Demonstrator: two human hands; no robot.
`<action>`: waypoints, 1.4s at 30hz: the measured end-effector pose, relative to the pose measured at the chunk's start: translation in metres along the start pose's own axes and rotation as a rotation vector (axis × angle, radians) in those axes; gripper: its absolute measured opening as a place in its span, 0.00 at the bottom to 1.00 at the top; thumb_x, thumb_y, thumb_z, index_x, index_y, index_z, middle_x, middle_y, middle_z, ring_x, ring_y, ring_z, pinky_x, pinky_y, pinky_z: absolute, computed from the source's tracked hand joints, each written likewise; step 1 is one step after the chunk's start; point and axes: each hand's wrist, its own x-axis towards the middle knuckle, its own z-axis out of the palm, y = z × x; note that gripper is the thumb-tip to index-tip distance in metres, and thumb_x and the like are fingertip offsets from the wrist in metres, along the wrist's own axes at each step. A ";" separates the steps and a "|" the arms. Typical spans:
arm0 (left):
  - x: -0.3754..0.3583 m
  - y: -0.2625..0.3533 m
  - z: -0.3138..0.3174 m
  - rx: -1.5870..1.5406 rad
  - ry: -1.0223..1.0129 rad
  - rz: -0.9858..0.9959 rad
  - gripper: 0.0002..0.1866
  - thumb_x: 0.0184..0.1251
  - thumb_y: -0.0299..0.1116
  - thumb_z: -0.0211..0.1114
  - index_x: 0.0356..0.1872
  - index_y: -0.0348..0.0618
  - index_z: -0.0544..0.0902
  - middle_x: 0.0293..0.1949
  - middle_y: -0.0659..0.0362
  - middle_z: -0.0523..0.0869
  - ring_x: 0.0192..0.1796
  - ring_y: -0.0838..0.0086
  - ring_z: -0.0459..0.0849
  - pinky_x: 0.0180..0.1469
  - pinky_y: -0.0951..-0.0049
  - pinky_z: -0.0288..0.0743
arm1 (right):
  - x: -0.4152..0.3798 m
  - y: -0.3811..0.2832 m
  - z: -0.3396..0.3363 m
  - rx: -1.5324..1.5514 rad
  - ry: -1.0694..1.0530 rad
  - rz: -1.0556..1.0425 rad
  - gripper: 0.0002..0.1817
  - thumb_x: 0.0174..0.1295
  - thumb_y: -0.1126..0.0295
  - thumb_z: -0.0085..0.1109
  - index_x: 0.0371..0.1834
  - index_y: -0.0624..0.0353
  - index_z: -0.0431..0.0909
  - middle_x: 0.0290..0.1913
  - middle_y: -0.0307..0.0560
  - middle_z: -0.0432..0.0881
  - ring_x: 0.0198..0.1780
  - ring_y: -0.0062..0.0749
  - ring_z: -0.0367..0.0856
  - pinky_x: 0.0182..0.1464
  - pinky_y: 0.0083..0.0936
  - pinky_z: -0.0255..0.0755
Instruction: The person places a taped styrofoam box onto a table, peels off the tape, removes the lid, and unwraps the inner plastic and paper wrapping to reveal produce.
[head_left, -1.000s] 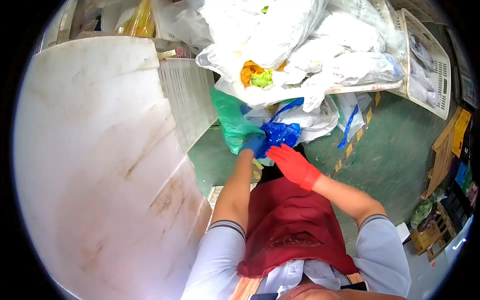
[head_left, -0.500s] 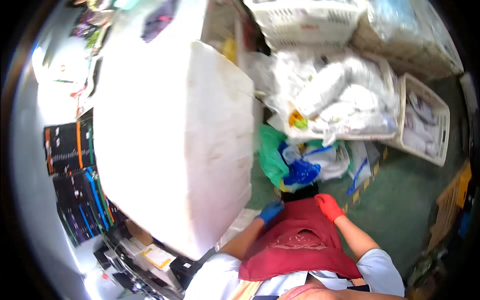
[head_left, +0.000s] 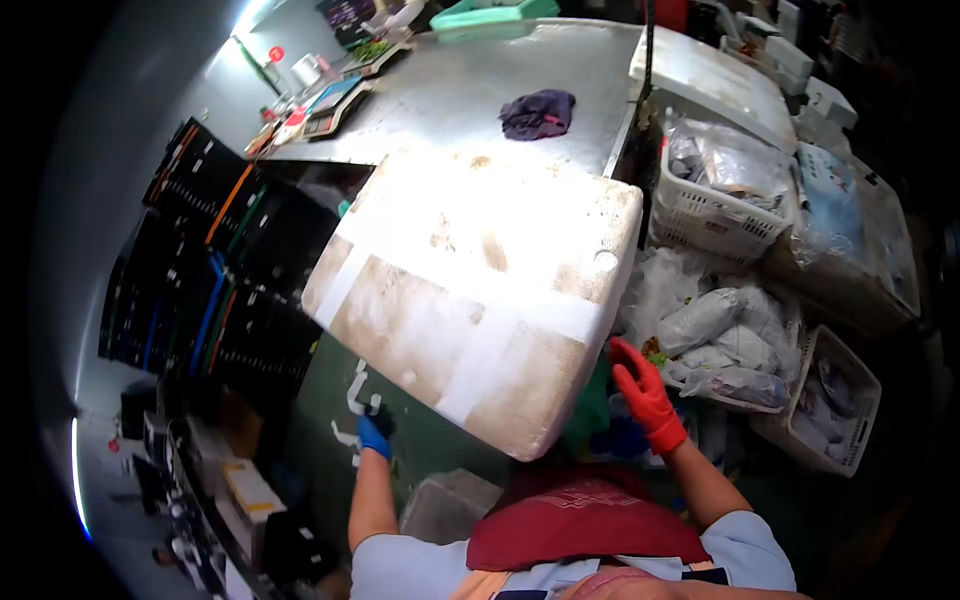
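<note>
A large white foam box (head_left: 480,300) with brown stains and strips of tape is tilted in front of me, between my hands. My right hand (head_left: 648,398), in a red glove, is at its right edge with the fingers apart; whether it touches the box is unclear. My left hand (head_left: 374,432), in a blue glove, is low on the left, apart from the box. Its fingers are dark and blurred, close to white strips (head_left: 357,390), and any hold on them cannot be made out.
A metal table (head_left: 440,100) behind the box bears a purple cloth (head_left: 538,115) and scales (head_left: 335,105). White baskets (head_left: 715,215) and wrapped bags (head_left: 735,330) stand at the right. Black crates (head_left: 225,220) are stacked at the left. A foam block (head_left: 448,505) lies near my left arm.
The box now shows its stained, taped face, tilted differently, and more of the table is visible. My left hand has moved out left and down; my right hand has risen to the box's edge.
</note>
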 end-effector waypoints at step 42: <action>-0.094 0.304 0.389 0.444 -0.797 1.028 0.27 0.70 0.44 0.41 0.66 0.42 0.60 0.66 0.51 0.64 0.68 0.61 0.61 0.65 0.58 0.57 | -0.131 -0.128 0.010 0.080 0.912 -0.311 0.25 0.56 0.56 0.62 0.52 0.60 0.74 0.49 0.42 0.77 0.53 0.25 0.72 0.59 0.25 0.62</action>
